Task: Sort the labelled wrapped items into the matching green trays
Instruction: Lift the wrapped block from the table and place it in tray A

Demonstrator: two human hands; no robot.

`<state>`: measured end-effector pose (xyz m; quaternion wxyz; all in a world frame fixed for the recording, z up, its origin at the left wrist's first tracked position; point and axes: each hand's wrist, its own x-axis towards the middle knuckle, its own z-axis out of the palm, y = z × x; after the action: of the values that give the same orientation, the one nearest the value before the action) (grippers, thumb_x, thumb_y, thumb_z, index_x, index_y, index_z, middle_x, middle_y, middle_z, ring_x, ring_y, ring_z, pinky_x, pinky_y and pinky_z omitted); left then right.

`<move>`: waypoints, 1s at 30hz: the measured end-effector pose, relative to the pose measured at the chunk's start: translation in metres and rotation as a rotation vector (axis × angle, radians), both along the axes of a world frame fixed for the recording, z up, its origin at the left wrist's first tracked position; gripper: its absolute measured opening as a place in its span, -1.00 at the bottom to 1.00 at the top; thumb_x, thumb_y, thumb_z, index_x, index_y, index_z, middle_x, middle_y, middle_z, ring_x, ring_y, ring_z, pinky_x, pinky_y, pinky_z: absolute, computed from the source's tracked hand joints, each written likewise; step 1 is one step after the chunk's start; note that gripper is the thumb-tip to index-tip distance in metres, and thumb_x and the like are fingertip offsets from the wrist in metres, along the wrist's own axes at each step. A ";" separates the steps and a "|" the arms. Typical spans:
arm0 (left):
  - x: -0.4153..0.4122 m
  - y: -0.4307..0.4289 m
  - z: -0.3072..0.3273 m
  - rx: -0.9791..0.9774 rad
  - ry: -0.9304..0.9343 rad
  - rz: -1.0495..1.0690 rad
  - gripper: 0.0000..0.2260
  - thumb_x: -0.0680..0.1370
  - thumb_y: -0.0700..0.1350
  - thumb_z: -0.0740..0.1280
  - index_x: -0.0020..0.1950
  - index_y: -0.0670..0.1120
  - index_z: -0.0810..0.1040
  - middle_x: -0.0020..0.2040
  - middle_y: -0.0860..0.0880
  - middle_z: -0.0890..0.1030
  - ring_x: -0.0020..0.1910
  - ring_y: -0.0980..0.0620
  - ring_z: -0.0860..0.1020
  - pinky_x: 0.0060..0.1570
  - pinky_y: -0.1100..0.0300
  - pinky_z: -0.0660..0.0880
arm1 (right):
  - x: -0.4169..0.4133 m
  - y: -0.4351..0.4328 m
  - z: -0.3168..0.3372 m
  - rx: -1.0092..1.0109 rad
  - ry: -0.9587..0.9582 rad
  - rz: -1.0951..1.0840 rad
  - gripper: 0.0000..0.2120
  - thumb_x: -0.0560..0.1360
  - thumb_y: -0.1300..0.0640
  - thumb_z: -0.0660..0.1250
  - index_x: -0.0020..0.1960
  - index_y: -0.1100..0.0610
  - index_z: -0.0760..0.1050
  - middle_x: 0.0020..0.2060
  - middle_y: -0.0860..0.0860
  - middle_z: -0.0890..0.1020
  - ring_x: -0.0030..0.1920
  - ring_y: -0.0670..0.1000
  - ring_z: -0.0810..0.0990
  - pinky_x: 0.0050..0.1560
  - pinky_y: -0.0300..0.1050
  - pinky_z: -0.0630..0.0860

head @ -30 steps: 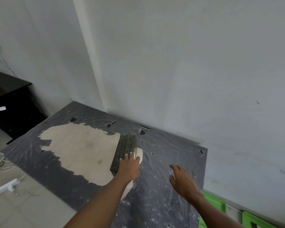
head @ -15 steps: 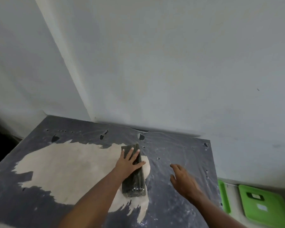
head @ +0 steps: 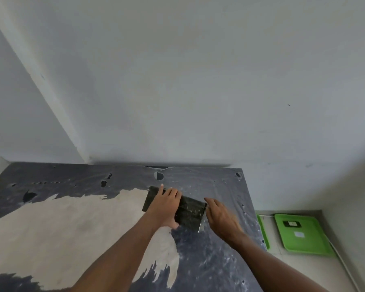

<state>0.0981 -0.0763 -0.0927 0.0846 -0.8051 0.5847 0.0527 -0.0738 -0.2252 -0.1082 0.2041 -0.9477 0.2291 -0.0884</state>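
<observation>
Worn dark tabletop (head: pixel 209 260), left hand (head: pixel 164 207) gripping wrapped item (head: pixel 190 211), right hand (head: pixel 221 220) fingers open beside it

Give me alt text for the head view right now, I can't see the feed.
Both hands rest on a dark wrapped item lying on a worn dark table against a white wall: the left hand lies flat on top, the right hand touches its right end. A green tray with two labels lies on the floor to the right, a second tray's edge beside the table.

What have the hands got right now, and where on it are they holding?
The dark wrapped item, lying on the table. The left hand lies over its left-middle, thumb at the near edge; the right hand touches its right end. Whether it is lifted cannot be told.
</observation>
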 end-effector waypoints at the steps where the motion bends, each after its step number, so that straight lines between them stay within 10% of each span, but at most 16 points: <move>1: -0.010 -0.009 -0.003 -0.032 -0.008 0.042 -0.17 0.33 0.29 0.44 0.42 -0.16 0.29 0.31 -0.14 0.45 0.31 -0.15 0.43 0.47 -0.26 0.20 | -0.004 -0.004 0.003 0.007 -0.017 -0.018 -0.69 0.64 -0.01 0.10 0.36 0.03 0.30 0.23 0.05 0.56 0.14 0.04 0.57 0.02 -0.01 0.58; 13: -0.126 -0.060 -0.048 -0.065 0.030 0.259 -0.05 0.24 0.35 0.51 0.44 -0.16 0.33 0.34 -0.21 0.47 0.29 -0.23 0.46 0.27 -0.26 0.33 | -0.080 -0.040 -0.013 0.162 -0.023 -0.086 -0.60 0.48 0.34 0.30 0.27 0.08 0.39 0.20 0.06 0.52 0.10 0.04 0.55 0.09 -0.14 0.50; 20: -0.096 -0.047 -0.030 -0.265 0.122 0.186 -0.45 0.38 0.38 0.29 0.21 0.05 0.52 0.10 0.03 0.57 0.09 -0.05 0.57 0.04 0.00 0.49 | -0.095 -0.037 -0.018 0.066 0.081 -0.037 -0.73 0.47 0.22 0.31 0.16 0.10 0.41 0.13 0.04 0.47 -0.04 0.11 0.55 -0.19 0.04 0.57; 30: -0.088 -0.018 -0.054 -0.049 0.185 0.181 0.00 0.20 0.55 0.24 0.51 0.02 0.22 0.39 -0.07 0.36 0.31 -0.13 0.37 0.24 -0.08 0.42 | -0.118 -0.026 -0.042 -0.051 0.255 0.108 -0.72 0.51 0.05 0.22 0.20 0.05 0.33 0.17 0.07 0.37 0.03 0.05 0.49 -0.01 -0.07 0.56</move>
<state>0.0104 -0.0945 -0.1467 0.0054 -0.8480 0.5163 0.1199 -0.1915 -0.2514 -0.1503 0.1536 -0.9670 0.1996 0.0382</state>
